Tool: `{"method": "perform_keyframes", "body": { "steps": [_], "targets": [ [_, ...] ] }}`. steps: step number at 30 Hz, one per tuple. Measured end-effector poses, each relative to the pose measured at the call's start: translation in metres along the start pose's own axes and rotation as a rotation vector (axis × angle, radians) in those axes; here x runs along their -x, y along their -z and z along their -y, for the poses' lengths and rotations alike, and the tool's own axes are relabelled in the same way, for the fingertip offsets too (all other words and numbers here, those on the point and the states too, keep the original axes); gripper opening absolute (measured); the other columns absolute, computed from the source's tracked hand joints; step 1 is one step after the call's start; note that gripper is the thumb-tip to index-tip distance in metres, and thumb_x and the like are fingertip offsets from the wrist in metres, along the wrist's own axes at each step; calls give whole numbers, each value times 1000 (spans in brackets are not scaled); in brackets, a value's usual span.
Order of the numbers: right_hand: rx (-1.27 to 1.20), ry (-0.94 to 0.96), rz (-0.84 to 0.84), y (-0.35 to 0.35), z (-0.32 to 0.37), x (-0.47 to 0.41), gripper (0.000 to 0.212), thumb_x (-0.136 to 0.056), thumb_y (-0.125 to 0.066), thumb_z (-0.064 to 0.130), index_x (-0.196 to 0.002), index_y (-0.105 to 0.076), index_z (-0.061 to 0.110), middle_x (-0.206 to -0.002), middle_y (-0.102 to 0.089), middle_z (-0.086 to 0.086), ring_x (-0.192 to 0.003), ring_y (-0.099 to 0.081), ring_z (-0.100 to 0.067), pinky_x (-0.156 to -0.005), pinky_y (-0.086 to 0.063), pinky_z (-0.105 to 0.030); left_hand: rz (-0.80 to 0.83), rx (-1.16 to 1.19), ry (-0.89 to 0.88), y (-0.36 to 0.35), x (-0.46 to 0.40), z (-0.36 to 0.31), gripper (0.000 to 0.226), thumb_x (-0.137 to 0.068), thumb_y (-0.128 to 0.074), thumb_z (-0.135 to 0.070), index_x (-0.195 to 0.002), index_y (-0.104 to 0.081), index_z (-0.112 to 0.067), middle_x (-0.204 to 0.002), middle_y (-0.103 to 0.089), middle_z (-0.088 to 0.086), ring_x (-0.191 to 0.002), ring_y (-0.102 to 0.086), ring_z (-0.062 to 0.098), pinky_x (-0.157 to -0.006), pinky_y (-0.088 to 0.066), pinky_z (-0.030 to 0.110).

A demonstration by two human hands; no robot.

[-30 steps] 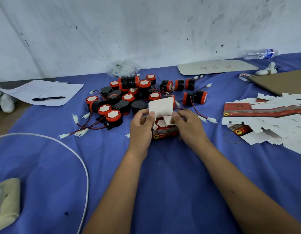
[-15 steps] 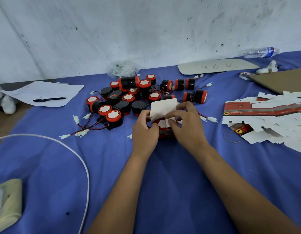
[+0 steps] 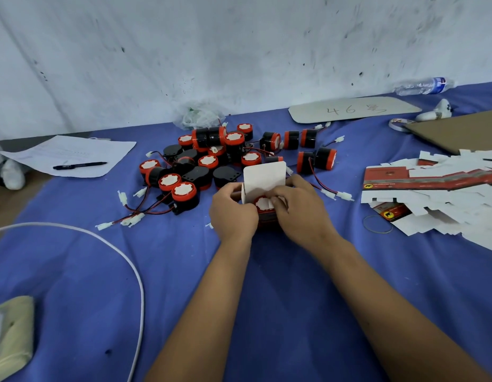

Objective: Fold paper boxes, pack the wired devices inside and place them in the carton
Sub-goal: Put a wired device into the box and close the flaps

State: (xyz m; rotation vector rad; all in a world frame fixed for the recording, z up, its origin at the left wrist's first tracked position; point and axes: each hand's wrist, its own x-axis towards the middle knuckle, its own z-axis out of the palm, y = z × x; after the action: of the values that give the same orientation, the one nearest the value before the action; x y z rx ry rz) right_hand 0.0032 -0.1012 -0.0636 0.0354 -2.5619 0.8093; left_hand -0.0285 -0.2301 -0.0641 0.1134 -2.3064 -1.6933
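Observation:
A small red paper box (image 3: 267,219) stands on the blue cloth at the middle, its white lid flap (image 3: 264,177) upright. A red-and-white wired device (image 3: 262,203) sits inside it. My left hand (image 3: 232,213) grips the box's left side. My right hand (image 3: 300,208) holds the right side, its fingers pressing a small white side flap over the device. Behind the box lies a pile of several black-and-red wired devices (image 3: 211,161). A stack of flat unfolded boxes (image 3: 432,188) lies to the right.
A brown carton flap (image 3: 460,130) is at the far right, with a cardboard sheet (image 3: 352,108), tape roll and water bottle (image 3: 424,85) behind. Paper with a pen (image 3: 79,165) lies at the left. A white cable (image 3: 101,244) curves across the left foreground.
Both hands have closed in on the box. My right fingers moved inward over the device, pushing the small side flap down. The lid flap stays upright.

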Motion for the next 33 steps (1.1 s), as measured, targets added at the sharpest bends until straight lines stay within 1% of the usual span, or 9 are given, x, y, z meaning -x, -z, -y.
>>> {"method": "perform_keyframes", "body": {
  "steps": [3,5,8,13,20,24,27,29,33],
  "targets": [
    [-243,-93,-46,-1,-1,2,21,-90,-66,9,-91,-75,28,-106,-58,9,-101,-54,-7,-78,-42,-9,20,3,-155,3,3,0,40,-78,-64,11,-102,-73,-19,-95,-71,-8,-93,-66,12,-69,-52,21],
    [-406,-153,-75,-2,0,2,27,-86,-69,6,-86,-66,33,-101,-60,12,-97,-57,-4,-72,-47,-8,82,106,-107,8,4,2,37,-82,-64,11,-107,-73,-14,-100,-74,-4,-97,-69,15,-75,-57,26],
    [-567,-281,-110,-2,-1,1,38,-83,-75,8,-96,-47,30,-100,-59,14,-95,-58,-2,-65,-49,-10,236,340,186,17,1,-2,41,-79,-57,15,-108,-71,-10,-104,-75,9,-100,-71,29,-73,-59,34],
    [-706,-224,-126,-4,1,4,65,-84,-69,-1,-131,-40,33,-113,-62,19,-105,-61,4,-79,-54,-14,393,560,333,29,-5,-7,35,-91,-50,-8,-117,-74,-9,-106,-77,12,-93,-69,26,-76,-50,37],
    [-847,-129,20,-2,-4,5,46,-88,-61,-11,-120,-60,22,-111,-72,8,-105,-66,-5,-83,-57,-22,310,433,200,21,4,5,22,-95,-66,2,-110,-72,-13,-110,-76,13,-106,-72,34,-93,-59,49],
    [-753,-45,121,4,-7,7,31,-89,-56,-7,-103,-70,17,-108,-69,5,-101,-64,-7,-80,-52,-18,247,319,36,16,7,5,39,-87,-59,17,-96,-77,-17,-106,-75,5,-101,-72,26,-73,-62,33],
    [-711,-29,250,11,-15,6,20,-86,-70,17,-105,-73,21,-121,-65,6,-111,-62,-8,-90,-51,-20,240,319,-21,15,10,5,50,-78,-47,23,-89,-79,-14,-97,-77,-1,-91,-73,20,-65,-60,27],
    [-692,-14,279,14,-18,7,16,-86,-78,34,-100,-73,28,-121,-65,10,-114,-61,-6,-92,-49,-17,274,291,-33,19,10,6,49,-79,-49,23,-89,-80,-13,-105,-76,-3,-96,-73,17,-69,-59,26],
    [-601,22,198,9,-23,8,19,-79,-87,29,-93,-74,27,-117,-68,12,-113,-62,-4,-94,-49,-20,549,450,86,40,-6,13,37,-87,-49,17,-96,-80,-2,-125,-73,4,-103,-73,24,-82,-57,36]
  ]
}}
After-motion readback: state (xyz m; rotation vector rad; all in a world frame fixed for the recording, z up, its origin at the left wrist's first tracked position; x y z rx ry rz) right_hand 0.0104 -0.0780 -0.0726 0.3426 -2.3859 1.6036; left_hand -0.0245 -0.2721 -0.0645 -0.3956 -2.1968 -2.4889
